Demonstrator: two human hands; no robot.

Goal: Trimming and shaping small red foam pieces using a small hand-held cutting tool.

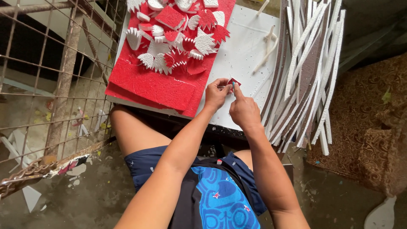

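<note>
My left hand [216, 94] and my right hand [243, 110] meet over the near edge of a white foam board [242, 55]. Between their fingertips they pinch a small red-and-white foam piece [233, 81]. A thin tool shows at the left hand's fingers; what it is I cannot tell. To the left lie red foam sheets [152, 85], and on them a heap of cut red and white spiky foam shapes [178, 34].
A fan of long white and brown foam strips [307, 72] leans at the right of the board. A rusty wire mesh fence [51, 76] stands at the left. A brown patterned cushion [373, 123] lies at the right. Foam scraps litter the concrete floor.
</note>
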